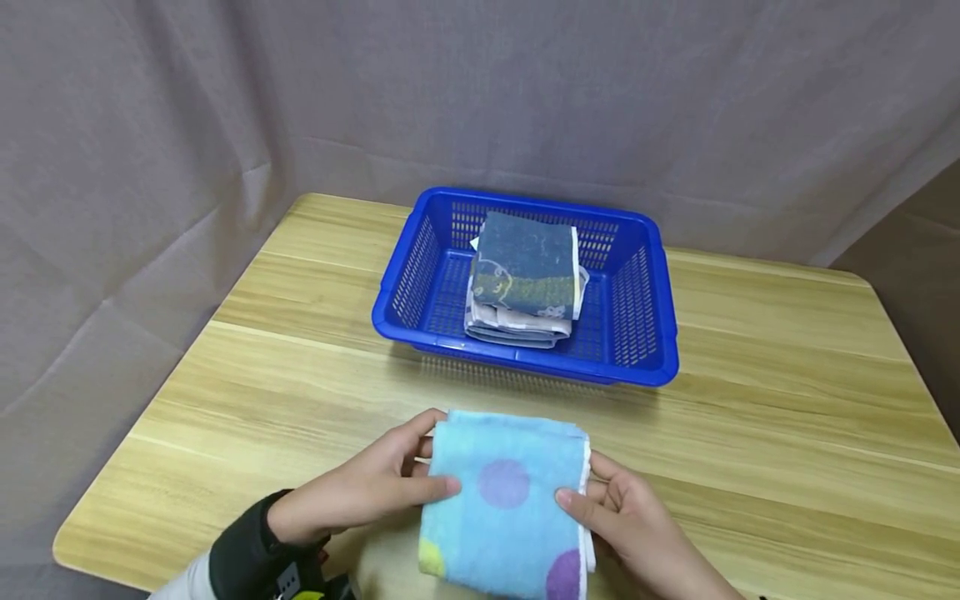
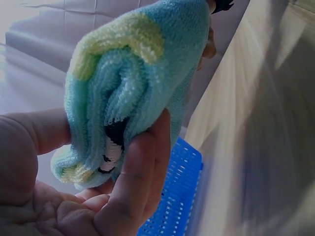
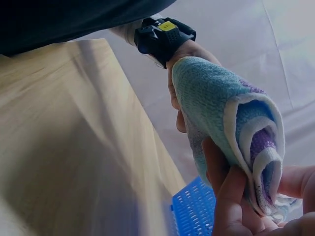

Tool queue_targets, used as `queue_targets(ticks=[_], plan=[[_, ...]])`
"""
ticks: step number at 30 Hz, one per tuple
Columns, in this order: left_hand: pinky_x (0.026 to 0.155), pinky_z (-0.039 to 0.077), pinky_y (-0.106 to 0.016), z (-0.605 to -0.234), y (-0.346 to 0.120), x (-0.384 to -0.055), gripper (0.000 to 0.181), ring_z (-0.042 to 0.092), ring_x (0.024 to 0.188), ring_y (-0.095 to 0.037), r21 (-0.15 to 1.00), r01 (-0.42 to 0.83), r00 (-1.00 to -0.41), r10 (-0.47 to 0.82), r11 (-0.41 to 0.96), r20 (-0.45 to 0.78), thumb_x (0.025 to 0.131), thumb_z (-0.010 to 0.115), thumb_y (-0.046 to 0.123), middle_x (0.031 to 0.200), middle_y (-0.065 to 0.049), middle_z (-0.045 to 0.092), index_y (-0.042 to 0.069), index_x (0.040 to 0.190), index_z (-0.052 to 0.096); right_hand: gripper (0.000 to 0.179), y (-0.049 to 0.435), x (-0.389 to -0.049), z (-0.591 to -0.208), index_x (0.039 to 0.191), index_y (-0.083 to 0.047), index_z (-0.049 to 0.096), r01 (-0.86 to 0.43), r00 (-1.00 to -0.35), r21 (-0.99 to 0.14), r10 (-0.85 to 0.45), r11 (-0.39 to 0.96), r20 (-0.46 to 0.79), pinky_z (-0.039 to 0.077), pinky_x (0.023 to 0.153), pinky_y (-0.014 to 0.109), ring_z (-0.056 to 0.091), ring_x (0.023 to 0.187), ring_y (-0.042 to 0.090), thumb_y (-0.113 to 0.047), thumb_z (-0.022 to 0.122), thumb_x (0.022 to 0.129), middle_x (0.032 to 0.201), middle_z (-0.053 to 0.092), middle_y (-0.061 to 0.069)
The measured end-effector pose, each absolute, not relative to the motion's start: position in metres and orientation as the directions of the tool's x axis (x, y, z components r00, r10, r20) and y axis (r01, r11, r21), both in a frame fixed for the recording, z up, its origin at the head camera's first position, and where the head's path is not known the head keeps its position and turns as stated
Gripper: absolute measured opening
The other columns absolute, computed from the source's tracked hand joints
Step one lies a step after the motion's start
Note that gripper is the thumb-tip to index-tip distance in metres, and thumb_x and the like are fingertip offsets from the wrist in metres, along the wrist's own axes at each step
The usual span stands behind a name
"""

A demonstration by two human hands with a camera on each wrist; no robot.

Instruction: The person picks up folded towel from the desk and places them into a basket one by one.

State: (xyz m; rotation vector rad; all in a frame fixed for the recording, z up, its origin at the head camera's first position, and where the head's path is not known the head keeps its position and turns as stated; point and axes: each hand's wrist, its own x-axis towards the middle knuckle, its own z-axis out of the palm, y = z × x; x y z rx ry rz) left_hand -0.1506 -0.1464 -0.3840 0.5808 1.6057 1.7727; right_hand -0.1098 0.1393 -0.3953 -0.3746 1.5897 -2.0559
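Observation:
A light blue towel [image 1: 502,533] with purple and yellow dots is folded into a thick pad, held above the table in front of the basket. My left hand [image 1: 382,483] grips its left side, thumb on top and fingers beneath. The white-hemmed right side is pinched by my right hand [image 1: 630,525], thumb on top. In the left wrist view, the rounded folds of the towel [image 2: 123,88] show between thumb and fingers. The right wrist view shows the layered white edges of the towel [image 3: 231,123].
Beyond the towel stands a blue plastic basket [image 1: 660,308] with slotted walls. Inside it lies a stack of folded cloths, a dark grey-blue towel [image 1: 525,250] with a yellow pattern on top. The wooden table [image 1: 787,400] has a grey curtain [image 1: 562,100] behind it.

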Motion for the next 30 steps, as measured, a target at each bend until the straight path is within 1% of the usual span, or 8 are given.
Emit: queue_targets(ticks=[4,14,17,19,21,24,26,30], plan=[[0.076,0.051,-0.034,-0.379,-0.145,-0.153,0.043,0.059,0.093,-0.032,0.990,-0.144,-0.684,0.723,-0.007,-0.094,0.091,0.057,0.007,0.108,-0.017,0.060,0.006,0.128,0.034,0.051,0.140,-0.111,-0.390,0.139,0.012,0.014,0.230,-0.836,-0.958,-0.538,-0.169,-0.106,0.050,0.073,0.049,0.054,0.094,0.044,0.001,0.041,0.096,0.113,0.062,0.015],[0.076,0.052,-0.034,-0.370,-0.143,-0.158,0.046,0.059,0.092,-0.031,0.996,-0.090,-0.697,0.715,-0.019,-0.050,0.091,0.057,0.006,0.107,-0.017,0.060,0.006,0.130,0.034,0.048,0.141,-0.116,-0.381,0.138,0.012,0.017,0.186,-0.851,-0.963,-0.521,-0.196,-0.058,0.050,0.072,0.049,0.055,0.093,0.044,0.003,0.040,0.096,0.111,0.062,0.018],[0.072,0.051,-0.031,-0.366,-0.142,-0.160,0.044,0.059,0.086,-0.027,0.999,-0.034,-0.702,0.712,-0.019,-0.010,0.091,0.057,0.007,0.104,-0.016,0.060,0.007,0.129,0.034,0.049,0.140,-0.119,-0.376,0.137,0.012,0.018,0.192,-0.864,-0.965,-0.497,-0.177,-0.080,0.050,0.073,0.048,0.055,0.095,0.043,0.001,0.042,0.096,0.110,0.063,0.018],[0.067,0.049,-0.027,-0.364,-0.142,-0.162,0.042,0.057,0.075,-0.022,1.000,0.009,-0.708,0.706,-0.001,0.007,0.091,0.057,0.008,0.096,-0.012,0.060,0.007,0.127,0.036,0.049,0.141,-0.121,-0.373,0.137,0.011,0.019,0.185,-0.873,-0.971,-0.479,-0.152,-0.092,0.051,0.073,0.047,0.056,0.095,0.041,0.000,0.044,0.095,0.110,0.063,0.018],[0.061,0.044,-0.023,-0.362,-0.140,-0.164,0.039,0.050,0.065,-0.017,0.998,0.050,-0.719,0.694,0.028,0.017,0.091,0.058,0.011,0.086,-0.008,0.057,0.008,0.124,0.037,0.049,0.141,-0.123,-0.371,0.137,0.010,0.021,0.175,-0.882,-0.977,-0.461,-0.126,-0.098,0.051,0.072,0.046,0.057,0.093,0.040,0.000,0.045,0.095,0.109,0.063,0.017],[0.057,0.039,-0.022,-0.361,-0.137,-0.166,0.039,0.042,0.060,-0.015,0.996,0.076,-0.726,0.687,0.054,0.018,0.090,0.059,0.012,0.082,-0.006,0.054,0.009,0.122,0.038,0.050,0.143,-0.126,-0.369,0.137,0.009,0.022,0.158,-0.891,-0.981,-0.444,-0.109,-0.094,0.051,0.073,0.046,0.057,0.093,0.040,-0.001,0.046,0.095,0.109,0.063,0.017],[0.057,0.040,-0.023,-0.360,-0.135,-0.169,0.040,0.043,0.061,-0.015,0.996,0.071,-0.728,0.685,0.055,0.014,0.090,0.059,0.012,0.085,-0.008,0.056,0.009,0.123,0.037,0.049,0.144,-0.128,-0.368,0.137,0.009,0.022,0.153,-0.895,-0.982,-0.437,-0.114,-0.089,0.051,0.074,0.046,0.057,0.094,0.040,0.000,0.046,0.095,0.109,0.063,0.017],[0.067,0.050,-0.028,-0.359,-0.134,-0.174,0.044,0.058,0.077,-0.022,0.999,0.032,-0.721,0.693,0.010,0.016,0.090,0.058,0.008,0.099,-0.014,0.060,0.007,0.127,0.034,0.049,0.144,-0.132,-0.366,0.136,0.010,0.023,0.145,-0.900,-0.983,-0.429,-0.116,-0.082,0.051,0.073,0.045,0.057,0.094,0.040,-0.001,0.046,0.095,0.108,0.064,0.018]])
